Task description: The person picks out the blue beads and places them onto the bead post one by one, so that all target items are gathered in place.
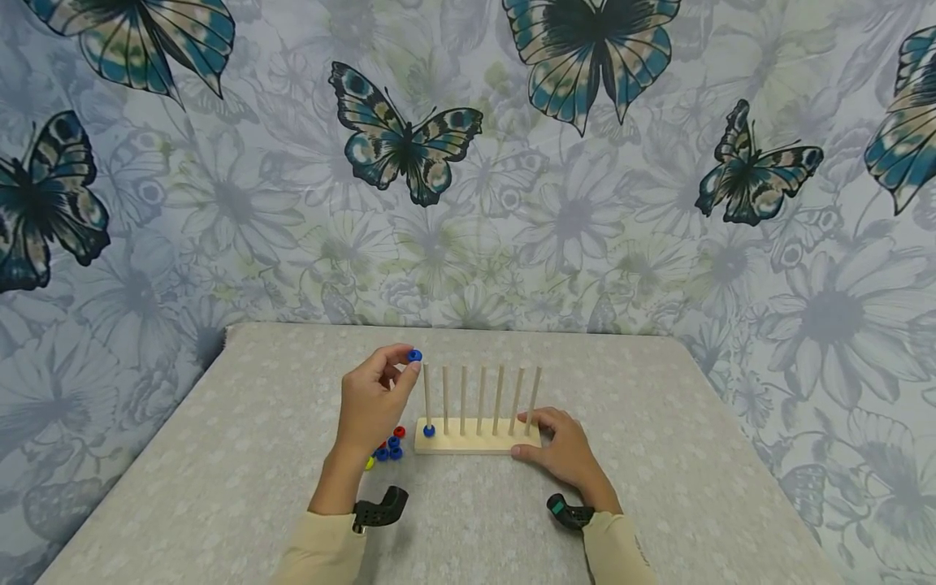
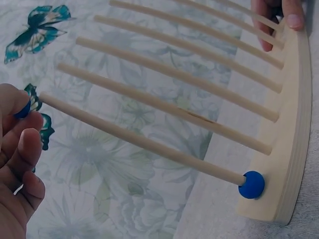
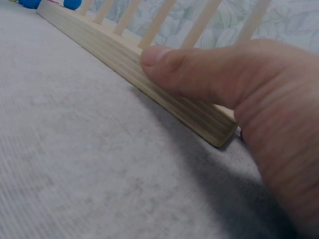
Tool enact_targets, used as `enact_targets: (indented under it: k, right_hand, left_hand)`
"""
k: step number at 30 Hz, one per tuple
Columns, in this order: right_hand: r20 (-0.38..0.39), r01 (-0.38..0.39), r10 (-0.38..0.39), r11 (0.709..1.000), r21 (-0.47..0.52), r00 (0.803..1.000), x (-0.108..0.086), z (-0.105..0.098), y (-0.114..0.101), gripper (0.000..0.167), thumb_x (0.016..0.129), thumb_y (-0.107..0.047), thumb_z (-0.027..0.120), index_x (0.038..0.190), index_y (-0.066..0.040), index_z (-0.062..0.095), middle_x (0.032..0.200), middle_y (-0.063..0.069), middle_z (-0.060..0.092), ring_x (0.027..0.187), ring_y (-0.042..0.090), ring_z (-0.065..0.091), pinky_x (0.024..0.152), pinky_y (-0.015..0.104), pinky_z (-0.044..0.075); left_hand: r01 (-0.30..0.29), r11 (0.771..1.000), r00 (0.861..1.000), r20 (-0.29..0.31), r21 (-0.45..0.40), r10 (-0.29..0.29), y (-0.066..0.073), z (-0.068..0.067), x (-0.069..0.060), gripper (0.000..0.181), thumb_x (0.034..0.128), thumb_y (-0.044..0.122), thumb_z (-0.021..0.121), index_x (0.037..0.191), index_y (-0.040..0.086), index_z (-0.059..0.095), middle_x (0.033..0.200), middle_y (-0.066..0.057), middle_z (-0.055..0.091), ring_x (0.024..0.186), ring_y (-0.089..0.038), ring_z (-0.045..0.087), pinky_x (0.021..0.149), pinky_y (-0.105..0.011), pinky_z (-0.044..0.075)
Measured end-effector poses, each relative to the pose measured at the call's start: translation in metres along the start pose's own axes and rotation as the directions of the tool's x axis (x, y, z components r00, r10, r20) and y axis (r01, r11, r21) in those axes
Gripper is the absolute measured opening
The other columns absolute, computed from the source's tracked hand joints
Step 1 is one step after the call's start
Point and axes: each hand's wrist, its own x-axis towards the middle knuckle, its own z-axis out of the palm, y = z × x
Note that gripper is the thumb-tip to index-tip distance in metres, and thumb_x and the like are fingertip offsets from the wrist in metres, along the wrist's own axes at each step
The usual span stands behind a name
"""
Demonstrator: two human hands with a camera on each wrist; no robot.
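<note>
Reaching in over the near side of the bench (image 1: 695,455) in beige sleeves (image 1: 322,548), with black wrist cameras (image 1: 380,509) strapped on. Cannot tell where the near edge runs. Leaving room between the wrists in front of the wooden base (image 1: 475,446), and wider room out toward the bench's left and right edges.

Scattered just off the base's left end: loose beads (image 1: 396,454) in blue, red and yellow, partly covered by the left wrist in the head view.

Holding the base's right end in the grip of the right hand (image 1: 563,451), with the thumb against the near long edge and fingers round at the far one, crowding the rightmost of seven pegs (image 1: 464,398). Standing in one row along the base, from left end to right.

Threaded at the foot of the leftmost peg: a seated bead (image 1: 429,431), also blue. Pinched high above, in the grip of the left hand (image 1: 371,406): a blue bead (image 1: 414,356), just beside that peg's tip.

Running on behind the pegs to the far edge, then meeting a butterfly-printed backdrop (image 1: 475,276).
</note>
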Motion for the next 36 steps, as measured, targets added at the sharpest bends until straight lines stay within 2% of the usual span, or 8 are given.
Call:
enact_targets:
  k: [4,10,16,22,36]
  right_hand:
    - [-0.001,0.001,-0.001,1.000,-0.009,1.000,-0.0017,-0.0003,-0.0009,0.055,0.067,-0.052,0.089,0.115,-0.032,0.072,0.117,-0.015,0.068,0.108,0.012,0.058,0.098,0.043,0.045]
    - [0.000,0.015,-0.015,1.000,-0.015,1.000,-0.0028,-0.0002,-0.0011,0.054,0.069,-0.051,0.089,0.116,-0.031,0.072,0.117,-0.014,0.068,0.106,0.012,0.059,0.096,0.043,0.045]
    - [-0.004,0.022,-0.022,1.000,-0.019,1.000,-0.0032,0.0000,-0.0014,0.053,0.070,-0.052,0.088,0.116,-0.031,0.072,0.118,-0.012,0.068,0.107,0.014,0.060,0.096,0.044,0.046]
    - [-0.004,0.026,-0.026,1.000,-0.004,1.000,-0.0028,-0.0005,-0.0022,0.053,0.070,-0.052,0.088,0.116,-0.030,0.072,0.117,-0.012,0.068,0.107,0.014,0.059,0.096,0.045,0.045]
    - [0.001,0.035,-0.035,0.999,-0.021,0.999,0.0014,-0.0001,0.0036,0.056,0.069,-0.056,0.087,0.117,-0.031,0.072,0.118,-0.015,0.068,0.108,0.011,0.060,0.099,0.043,0.044]
  left_hand:
    - [0.005,1.000,1.000,0.030,0.010,-0.006,0.0034,0.0016,-0.0025,0.024,0.0955,0.027,0.070,0.116,0.015,0.071,0.097,0.006,0.072,0.068,-0.005,0.059,0.058,-0.022,0.045]
    - [-0.018,1.000,1.000,0.025,0.022,0.018,0.0054,0.0039,-0.0038,0.024,0.0953,0.025,0.070,0.116,0.015,0.071,0.096,0.004,0.073,0.067,-0.005,0.059,0.058,-0.021,0.045]
    - [-0.012,1.000,0.999,0.035,0.020,0.012,0.0052,0.0049,-0.0039,0.023,0.0953,0.026,0.070,0.116,0.016,0.071,0.096,0.005,0.073,0.067,-0.004,0.059,0.058,-0.022,0.046]
    - [-0.009,0.999,0.999,0.043,0.034,0.008,0.0036,0.0049,-0.0033,0.023,0.0947,0.025,0.071,0.116,0.016,0.071,0.096,0.006,0.073,0.067,-0.005,0.057,0.054,-0.022,0.045]
    - [-0.038,0.999,0.997,0.063,0.007,0.037,0.0031,0.0061,-0.0017,0.023,0.0953,0.027,0.070,0.115,0.015,0.073,0.098,0.003,0.073,0.067,-0.006,0.058,0.048,-0.023,0.043]
